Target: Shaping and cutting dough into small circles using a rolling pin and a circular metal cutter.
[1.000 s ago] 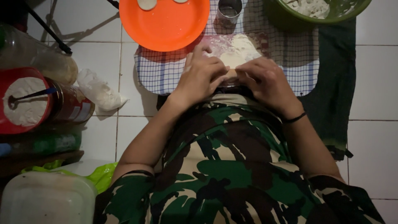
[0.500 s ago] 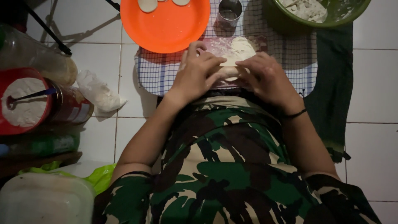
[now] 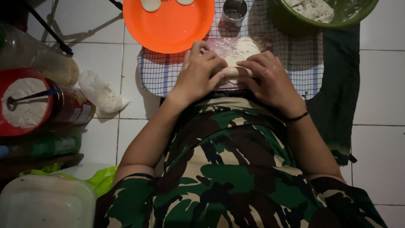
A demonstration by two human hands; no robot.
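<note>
A flattened piece of pale dough (image 3: 240, 52) lies on a checked cloth (image 3: 164, 74) spread on the tiled floor. My left hand (image 3: 198, 74) and my right hand (image 3: 270, 78) both press on the near edge of the dough, fingers curled over it, folding it. A black band sits on my right wrist. Beyond the dough stands a small metal ring cutter (image 3: 234, 12). An orange plate (image 3: 171, 27) at the top left of the cloth carries two small dough pieces at its far rim.
A green bowl (image 3: 358, 14) with dough scraps sits at the top right. On the left are a red tub of flour (image 3: 25, 103) with a spoon, a small plastic bag of flour (image 3: 101, 93), bottles and a translucent container (image 3: 42, 202). A dark green cloth (image 3: 337, 105) lies on the right.
Both hands have curled tighter onto the near edge of the dough and rolled it towards me. The view has shifted slightly downward.
</note>
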